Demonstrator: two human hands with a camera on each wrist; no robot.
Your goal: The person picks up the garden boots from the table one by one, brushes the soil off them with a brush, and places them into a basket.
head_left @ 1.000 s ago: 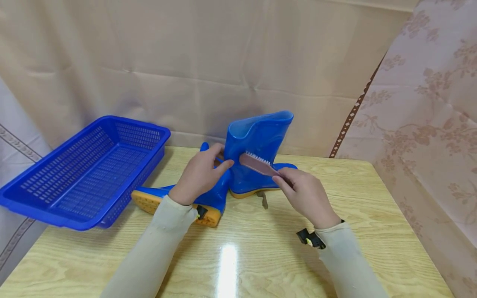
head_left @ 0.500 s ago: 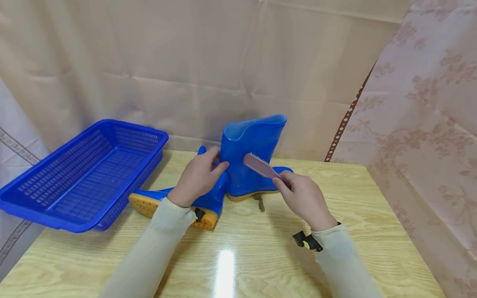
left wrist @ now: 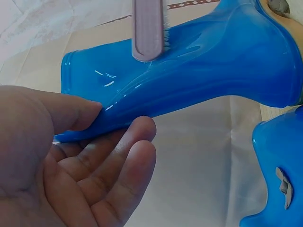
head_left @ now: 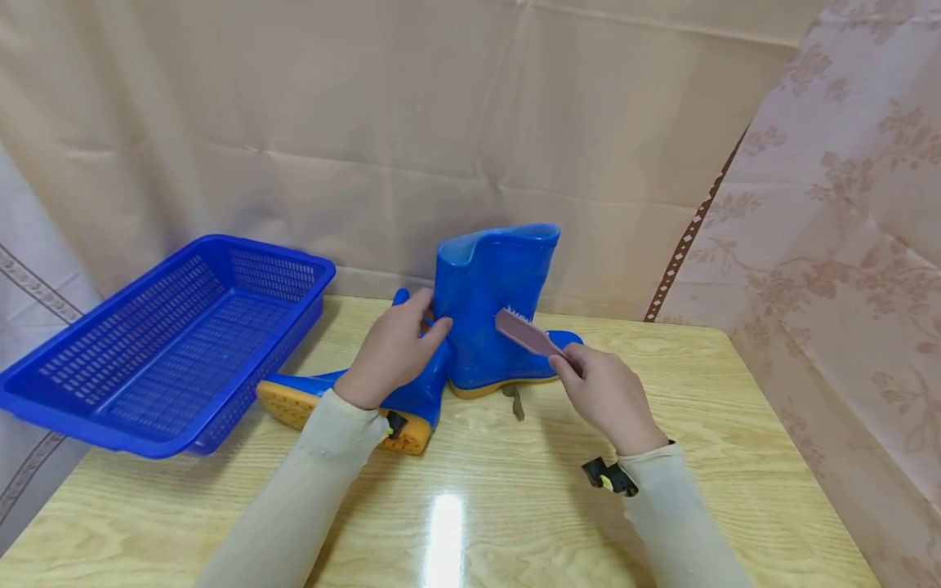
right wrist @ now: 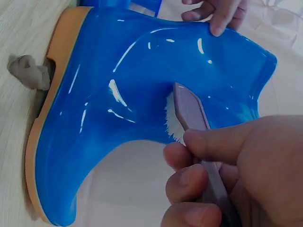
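Soft, fairly even light fills my head view, with a hard white streak of glare on the glossy table [head_left: 735, 457] in front of me. Faint, blurry-edged shadows spread below my right hand [head_left: 603, 396] and beside my left sleeve [head_left: 294, 490]. Gentle shading marks the folds of the beige curtain [head_left: 331, 98]. Both wrist views look dimmer and greyer, small white highlights curving over the shiny standing boot [right wrist: 118, 61]. Wide-angle stretching shows towards the head view's edges; my fingers look slightly soft up close.
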